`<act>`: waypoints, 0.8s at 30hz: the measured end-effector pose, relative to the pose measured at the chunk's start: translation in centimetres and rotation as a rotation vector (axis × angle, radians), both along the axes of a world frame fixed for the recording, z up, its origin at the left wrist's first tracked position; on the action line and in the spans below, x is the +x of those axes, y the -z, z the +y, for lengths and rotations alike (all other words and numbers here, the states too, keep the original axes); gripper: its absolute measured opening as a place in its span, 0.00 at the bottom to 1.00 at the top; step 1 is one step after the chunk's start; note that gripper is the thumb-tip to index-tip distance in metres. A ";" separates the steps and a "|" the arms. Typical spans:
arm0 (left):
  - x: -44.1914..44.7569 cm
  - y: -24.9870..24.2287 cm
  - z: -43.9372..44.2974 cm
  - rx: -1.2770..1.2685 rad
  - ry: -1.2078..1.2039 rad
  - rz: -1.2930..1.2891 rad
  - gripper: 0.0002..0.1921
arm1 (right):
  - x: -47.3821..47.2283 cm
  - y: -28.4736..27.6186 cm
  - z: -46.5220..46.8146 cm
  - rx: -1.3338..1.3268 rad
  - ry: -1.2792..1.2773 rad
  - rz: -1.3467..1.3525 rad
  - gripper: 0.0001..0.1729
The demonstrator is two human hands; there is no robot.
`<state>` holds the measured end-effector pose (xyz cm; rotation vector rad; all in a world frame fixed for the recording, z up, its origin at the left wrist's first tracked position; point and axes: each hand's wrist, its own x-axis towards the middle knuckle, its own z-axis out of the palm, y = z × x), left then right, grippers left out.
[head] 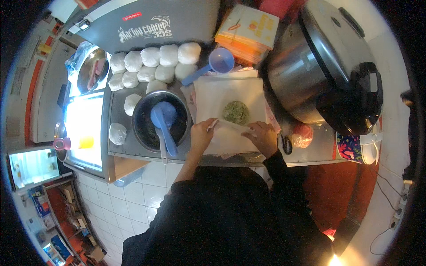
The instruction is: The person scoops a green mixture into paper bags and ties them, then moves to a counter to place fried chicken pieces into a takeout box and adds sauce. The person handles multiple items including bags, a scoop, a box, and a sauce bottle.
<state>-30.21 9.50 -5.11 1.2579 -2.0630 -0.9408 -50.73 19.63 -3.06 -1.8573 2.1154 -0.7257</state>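
A sheet of white wrapping paper (229, 89) lies on a stack of sheets before me, with a round green-and-white mound of food (235, 112) on it. My left hand (202, 134) pinches the near edge of the paper at its left, and my right hand (262, 137) holds the same edge at its right. The edge is lifted and folded between them, just below the mound. Left of my left hand stands a dark metal bowl (138, 121) with a blue scoop (163, 114) and a pale-handled utensil (162, 148) in it.
Several white wrapped bundles (149, 56) stand in rows at the back left. A blue ladle (221, 60) lies behind the paper, near stacked printed packets (248, 28). A large rice cooker (299, 73) stands at right, with black-handled scissors (286, 143) and a red wrapped roll (302, 135) nearby.
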 end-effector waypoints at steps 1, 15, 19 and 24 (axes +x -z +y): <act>-0.1 0.2 0.1 0.009 -0.035 -0.033 0.10 | -0.4 0.6 0.0 0.071 0.011 -0.027 0.16; 3.3 0.5 3.8 0.186 -0.071 0.052 0.09 | -4.8 1.0 2.5 0.224 0.079 -0.481 0.12; -0.6 0.0 3.3 0.196 -0.325 -0.269 0.14 | -2.9 3.6 0.7 0.280 0.028 0.066 0.10; -2.5 0.3 7.3 -0.355 0.463 -0.469 0.23 | -2.0 3.0 -2.1 0.281 -0.111 0.418 0.14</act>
